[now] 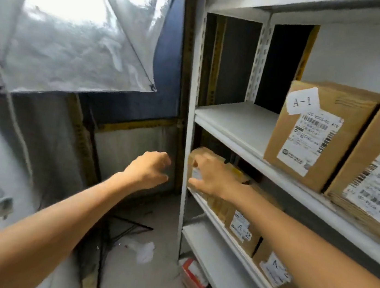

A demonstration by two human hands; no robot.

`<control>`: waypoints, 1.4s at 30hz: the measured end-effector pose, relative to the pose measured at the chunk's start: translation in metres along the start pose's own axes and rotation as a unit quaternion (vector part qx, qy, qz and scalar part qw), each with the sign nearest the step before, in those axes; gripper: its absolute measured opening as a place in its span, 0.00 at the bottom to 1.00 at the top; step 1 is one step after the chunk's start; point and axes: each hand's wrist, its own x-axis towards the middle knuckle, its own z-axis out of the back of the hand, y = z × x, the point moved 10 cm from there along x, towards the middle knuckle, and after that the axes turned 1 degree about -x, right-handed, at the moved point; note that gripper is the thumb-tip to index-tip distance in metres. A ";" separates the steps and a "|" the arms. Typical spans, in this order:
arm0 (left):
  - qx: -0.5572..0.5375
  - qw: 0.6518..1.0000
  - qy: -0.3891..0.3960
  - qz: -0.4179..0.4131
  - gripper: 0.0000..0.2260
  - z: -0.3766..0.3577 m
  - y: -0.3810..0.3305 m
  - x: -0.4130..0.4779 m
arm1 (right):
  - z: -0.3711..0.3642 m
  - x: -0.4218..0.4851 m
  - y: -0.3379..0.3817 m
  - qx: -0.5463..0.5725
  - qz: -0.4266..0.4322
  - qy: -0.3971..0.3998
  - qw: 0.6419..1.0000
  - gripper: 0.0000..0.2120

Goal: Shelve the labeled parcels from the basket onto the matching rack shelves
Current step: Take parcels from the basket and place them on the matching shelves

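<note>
A white metal rack (231, 121) fills the right side. My right hand (209, 175) grips the front left end of a brown cardboard parcel (206, 152) at the left end of the second shelf; its fingers and thumb straddle a small white label. My left hand (149, 167) hovers just left of the rack's upright, fingers loosely curled, holding nothing. Further right on that shelf stand two parcels labeled A-2 (242, 230) (273, 271). On the shelf above sit a parcel labeled A-1 (318, 136) and another parcel (373, 173). The basket is out of view.
A large translucent softbox (78, 32) hangs at the upper left, its black stand legs (125, 227) spread on the grey floor. A red and white carton (193, 278) lies under the lowest shelf. The A-1 shelf is bare at its left end.
</note>
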 end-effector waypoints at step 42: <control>-0.058 0.606 -0.253 0.752 0.14 0.007 0.033 -1.177 | -0.142 -0.773 0.726 -0.070 0.758 0.296 0.576 0.19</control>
